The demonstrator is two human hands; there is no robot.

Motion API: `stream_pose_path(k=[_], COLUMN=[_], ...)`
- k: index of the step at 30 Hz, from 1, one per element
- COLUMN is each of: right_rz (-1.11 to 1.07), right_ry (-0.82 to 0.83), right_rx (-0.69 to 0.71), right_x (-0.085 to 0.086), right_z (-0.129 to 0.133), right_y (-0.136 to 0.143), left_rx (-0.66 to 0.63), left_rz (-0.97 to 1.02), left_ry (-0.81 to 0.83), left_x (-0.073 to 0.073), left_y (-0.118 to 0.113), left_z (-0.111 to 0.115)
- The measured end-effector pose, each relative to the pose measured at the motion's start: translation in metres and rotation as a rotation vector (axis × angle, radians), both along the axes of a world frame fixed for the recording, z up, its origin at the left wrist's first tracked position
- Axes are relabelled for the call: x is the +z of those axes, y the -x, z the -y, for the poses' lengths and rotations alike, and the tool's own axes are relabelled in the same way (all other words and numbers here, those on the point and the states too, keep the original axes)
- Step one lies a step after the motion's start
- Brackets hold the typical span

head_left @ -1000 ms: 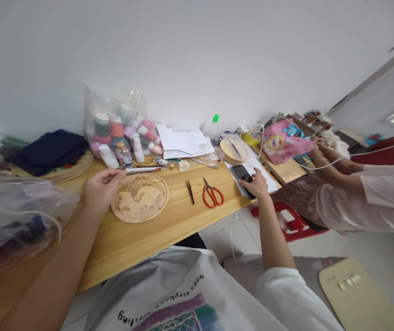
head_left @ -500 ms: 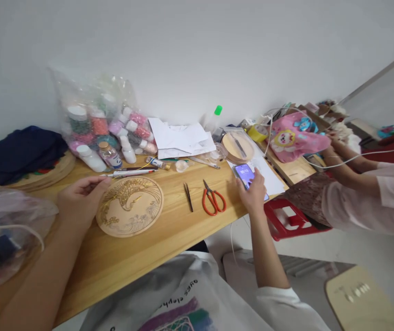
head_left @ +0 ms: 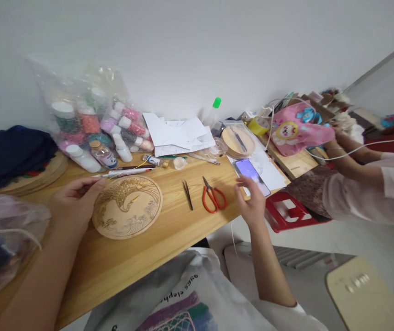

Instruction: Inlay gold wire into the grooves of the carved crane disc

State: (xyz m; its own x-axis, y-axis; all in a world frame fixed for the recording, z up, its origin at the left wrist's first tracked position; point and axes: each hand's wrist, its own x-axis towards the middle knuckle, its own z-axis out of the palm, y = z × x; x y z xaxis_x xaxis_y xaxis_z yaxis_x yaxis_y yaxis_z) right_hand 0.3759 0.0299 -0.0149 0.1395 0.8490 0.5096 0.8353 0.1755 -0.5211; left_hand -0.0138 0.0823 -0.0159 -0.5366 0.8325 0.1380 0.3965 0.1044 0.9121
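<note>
My left hand (head_left: 78,200) is closed in a pinch at the upper left edge of a round wooden disc (head_left: 128,209). A thin yellow thread (head_left: 128,171) runs from its fingertips toward a small corked vial. The disc carries a line drawing of a bird and waves, part of it covered in gold. My right hand (head_left: 252,200), fingers apart and holding nothing, is just in front of a lit smartphone (head_left: 256,178) lying on paper. Between the hands lie black tweezers (head_left: 187,195) and red-handled scissors (head_left: 213,196).
Behind the disc stand a plastic bag of coloured jars (head_left: 87,110), pens and white papers (head_left: 176,133). Dark cloth (head_left: 14,156) and a clear bag (head_left: 7,243) are at left. A co-worker's hands (head_left: 334,140) hold a pink bag (head_left: 300,131) at right. A red stool (head_left: 288,211) stands below.
My right hand has drawn back from the smartphone and its fingers have spread. My left hand keeps its pinch beside the disc. The view has shifted slightly.
</note>
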Motion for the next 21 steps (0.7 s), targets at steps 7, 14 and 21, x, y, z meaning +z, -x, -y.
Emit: stream_pose_path(k=[7,14,21], right_rz=[0.138,0.102,0.100], right_ry=[-0.005,0.136,0.089], right_rx=[-0.328,-0.393,-0.340], right_x=[-0.018,-0.025,-0.026], right_z=[0.018,0.014,0.005], right_y=[-0.044,-0.055,-0.068], left_rx=[0.099,0.140,0.123], left_rz=[0.149,0.160,0.182], left_ry=[0.030,0.066,0.066], left_x=[0.001,0.008,0.011], left_y=[-0.003,-0.007,-0.008], left_z=[-0.001,0.000,0.001])
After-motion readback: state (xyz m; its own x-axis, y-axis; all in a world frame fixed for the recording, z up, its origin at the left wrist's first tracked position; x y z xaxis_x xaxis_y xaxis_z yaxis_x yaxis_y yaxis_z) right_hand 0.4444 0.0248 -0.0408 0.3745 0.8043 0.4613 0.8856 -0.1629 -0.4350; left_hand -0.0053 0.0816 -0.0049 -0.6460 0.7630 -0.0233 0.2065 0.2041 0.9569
